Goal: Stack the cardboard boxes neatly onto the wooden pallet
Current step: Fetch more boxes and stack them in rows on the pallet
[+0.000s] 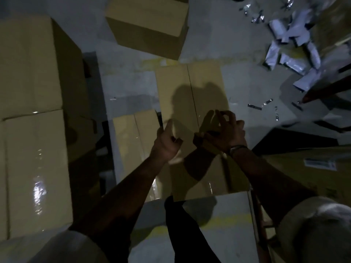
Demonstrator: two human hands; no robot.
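Note:
A sealed cardboard box (pixel 190 88) with a taped centre seam lies right below me. Both hands hover above its near half and throw shadows on it. My left hand (pixel 167 138) has its thumb up and fingers loosely curled, holding nothing. My right hand (pixel 225 130), with a band on the wrist, has its fingers bent like a claw and is also empty. A lower box (pixel 133 133) sits against the central box's left side. Taller stacked boxes (pixel 32 130) fill the left. The wooden pallet cannot be made out clearly in the dim light.
Another box (pixel 148 25) stands on the floor at the top. A labelled box (pixel 313 168) is at my right. White and silver packets (pixel 292 44) litter the floor at the upper right. A yellow floor line (pixel 228 218) runs near my dark trouser leg (pixel 182 224).

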